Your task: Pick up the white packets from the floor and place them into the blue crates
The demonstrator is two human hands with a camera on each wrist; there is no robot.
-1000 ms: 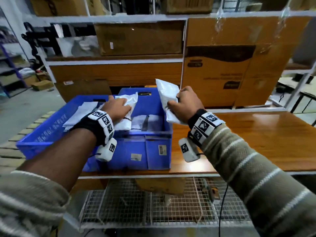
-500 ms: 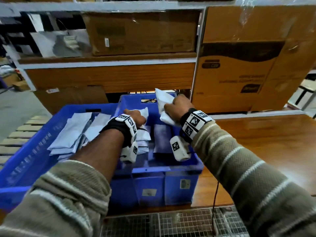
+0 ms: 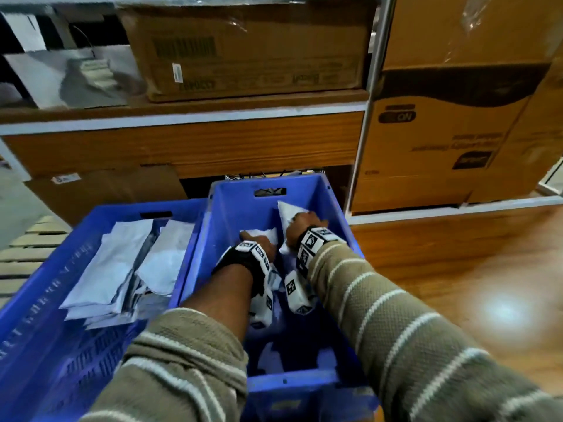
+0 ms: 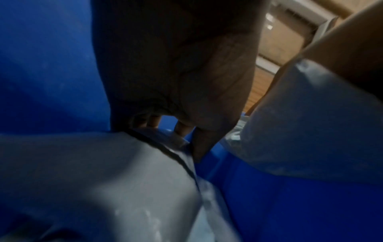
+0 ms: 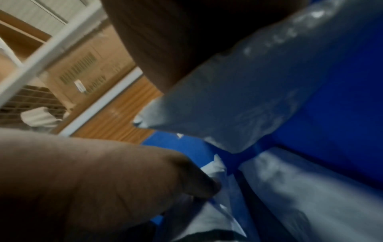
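Observation:
Two blue crates stand side by side on a wooden shelf. The left crate holds several white packets. Both my hands reach down inside the right crate. My left hand grips a white packet low in the crate; the left wrist view shows its fingers curled over the packet. My right hand grips another white packet near the crate's far wall; in the right wrist view that packet hangs under the palm, above other packets.
Large cardboard boxes fill the shelf above, and another tall box stands right of the crates. The wooden shelf surface stretches to the right. A slatted pallet lies at far left.
Both hands have gone from above the right crate's rim down into it, carrying their packets. The view has moved closer and looks more steeply down.

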